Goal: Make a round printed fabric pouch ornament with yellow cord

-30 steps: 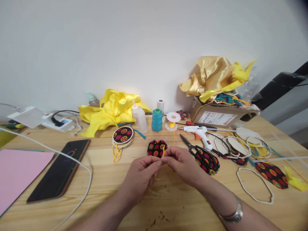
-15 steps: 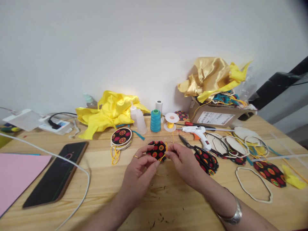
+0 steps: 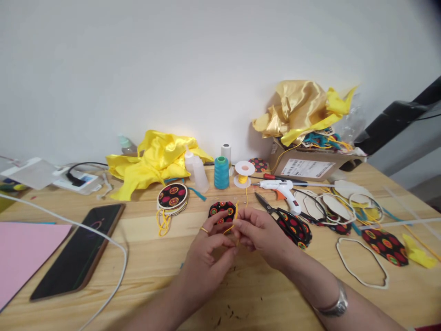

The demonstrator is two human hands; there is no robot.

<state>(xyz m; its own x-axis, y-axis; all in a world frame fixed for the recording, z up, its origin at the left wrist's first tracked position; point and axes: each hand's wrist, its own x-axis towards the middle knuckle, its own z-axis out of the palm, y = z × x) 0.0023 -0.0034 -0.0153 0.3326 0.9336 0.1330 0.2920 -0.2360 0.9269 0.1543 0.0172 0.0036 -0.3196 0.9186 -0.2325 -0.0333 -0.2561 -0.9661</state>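
Observation:
My right hand [image 3: 265, 234] pinches a yellow cord [image 3: 236, 210] between thumb and fingertips; a short length of it rises above the grip. Close beside it, my left hand [image 3: 205, 264] has its fingers curled on the same cord, a strand of which runs between the hands. Just behind my fingers lies a black fabric piece [image 3: 216, 209] with red and orange round motifs, partly covered by my left hand. The cord's lower end is hidden at my fingertips. A spool of yellow cord [image 3: 245, 168] stands farther back.
Black scissors [image 3: 268, 204] and a white glue gun [image 3: 280, 186] lie right of my hands, near wooden outline frames [image 3: 361, 262]. A teal thread cone [image 3: 221, 174] and squeeze bottles [image 3: 200, 174] stand behind. A phone [image 3: 79, 253] and white cable [image 3: 126, 257] are at left.
My left hand has shifted slightly right, its fingertips leaving the lower edge of the fabric piece for the cord. My right fingers have turned inward, closer to the left ones.

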